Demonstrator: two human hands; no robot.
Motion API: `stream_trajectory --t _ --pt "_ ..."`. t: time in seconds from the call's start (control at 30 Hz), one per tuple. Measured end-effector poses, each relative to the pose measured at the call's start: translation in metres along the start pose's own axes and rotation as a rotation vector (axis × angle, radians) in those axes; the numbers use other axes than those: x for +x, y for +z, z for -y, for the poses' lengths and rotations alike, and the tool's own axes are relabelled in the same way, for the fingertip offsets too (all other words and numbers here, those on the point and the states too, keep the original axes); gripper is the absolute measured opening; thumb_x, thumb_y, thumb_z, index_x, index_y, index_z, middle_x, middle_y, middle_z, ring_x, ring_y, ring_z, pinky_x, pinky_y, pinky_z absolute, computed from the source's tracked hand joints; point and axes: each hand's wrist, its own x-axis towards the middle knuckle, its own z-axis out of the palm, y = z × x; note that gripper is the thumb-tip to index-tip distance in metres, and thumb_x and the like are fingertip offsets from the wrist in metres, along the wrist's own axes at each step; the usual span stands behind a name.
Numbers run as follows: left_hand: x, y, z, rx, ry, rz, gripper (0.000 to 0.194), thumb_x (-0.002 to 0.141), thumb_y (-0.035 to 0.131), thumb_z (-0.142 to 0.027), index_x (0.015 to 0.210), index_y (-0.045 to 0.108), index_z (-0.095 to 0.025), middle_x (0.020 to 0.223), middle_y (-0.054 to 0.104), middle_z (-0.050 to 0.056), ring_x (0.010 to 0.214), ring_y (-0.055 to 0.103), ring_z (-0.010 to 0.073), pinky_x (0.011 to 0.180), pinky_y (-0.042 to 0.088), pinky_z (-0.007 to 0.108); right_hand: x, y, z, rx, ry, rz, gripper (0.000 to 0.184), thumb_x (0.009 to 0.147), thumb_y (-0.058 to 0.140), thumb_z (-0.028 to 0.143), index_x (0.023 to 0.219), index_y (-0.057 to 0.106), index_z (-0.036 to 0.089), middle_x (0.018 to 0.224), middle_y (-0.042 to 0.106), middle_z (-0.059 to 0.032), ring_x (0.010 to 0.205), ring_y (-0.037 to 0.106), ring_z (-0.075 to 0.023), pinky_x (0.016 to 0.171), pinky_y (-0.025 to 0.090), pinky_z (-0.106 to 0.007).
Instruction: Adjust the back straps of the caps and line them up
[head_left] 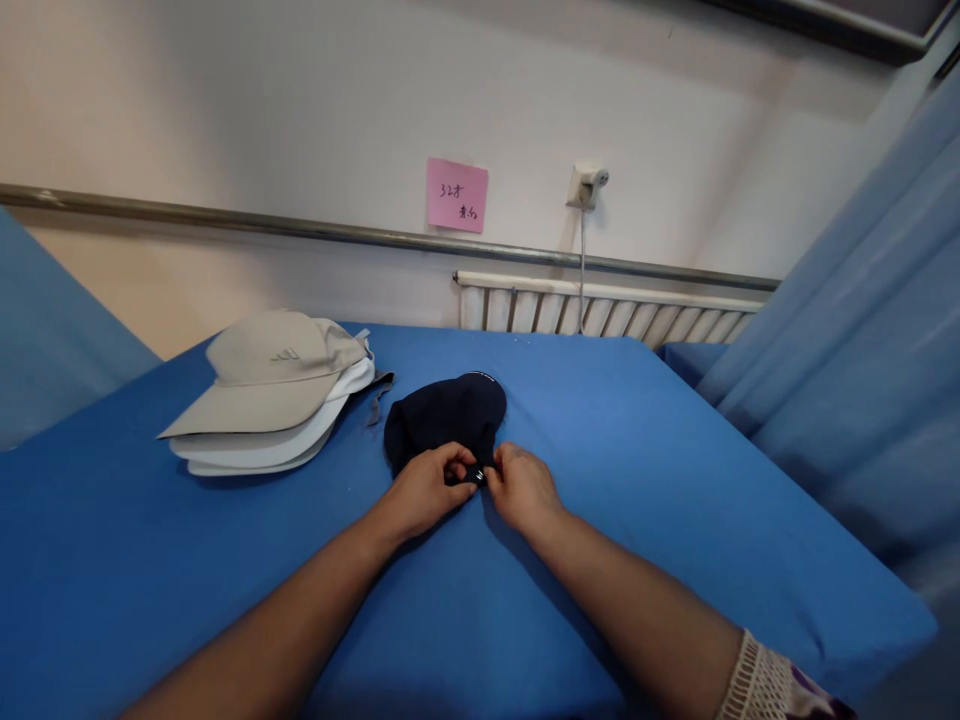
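A dark navy cap [442, 415] lies on the blue-covered table [480, 620], its brim pointing away toward the wall. My left hand [431, 488] pinches the cap's rear strap between thumb and fingers, beside a small dark piece with a white mark [477, 476]. From the other side, my right hand [523, 487] grips the strap with fingers pressed together. The two hands nearly meet at the strap. Left of the navy cap sits a stack of caps, a beige cap [274, 350] on top and white caps [300, 445] below.
Behind the table run a metal rail [337, 232] and a white radiator [555, 305]. A pink note [457, 195] and a socket with a plug [586, 187] are on the wall. Blue curtains [847, 330] hang at the right, with more blue cloth [60, 340] at the left.
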Motion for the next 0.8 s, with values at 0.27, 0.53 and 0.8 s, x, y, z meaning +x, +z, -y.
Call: stream_trajectory --t 0.27,0.53,0.8 --pt "0.001 -0.002 0.000 0.137 0.065 -0.015 0.026 0.073 0.063 -0.023 0.098 0.067 -0.022 0.084 0.068 0.000 0.081 0.062 0.0185 0.074 0.045 0.030 0.001 -0.004 -0.003 0.014 -0.033 -0.050 0.009 0.090 0.054 0.020 0.096 0.059 0.017 0.090 0.068 -0.0081 0.086 0.064 -0.0211 0.074 0.043 -0.030" --pt "-0.002 -0.004 -0.005 0.214 0.134 0.003 0.011 0.077 0.061 -0.026 0.084 0.068 -0.022 0.083 0.069 0.000 0.084 0.060 0.0197 0.077 0.043 0.032 0.003 -0.003 -0.006 0.017 -0.052 -0.056 0.008 0.088 0.055 0.019 0.095 0.058 0.018 0.089 0.067 -0.0068 0.085 0.063 -0.0203 0.074 0.043 -0.029" --pt "-0.001 -0.003 -0.013 0.132 0.255 0.000 0.018 0.084 0.058 -0.033 0.075 0.067 -0.021 0.089 0.066 0.002 0.090 0.058 0.0194 0.085 0.044 0.034 0.003 -0.007 -0.006 0.027 -0.037 -0.055 0.008 0.089 0.055 0.021 0.096 0.058 0.018 0.090 0.067 -0.0072 0.085 0.063 -0.0196 0.073 0.042 -0.029"
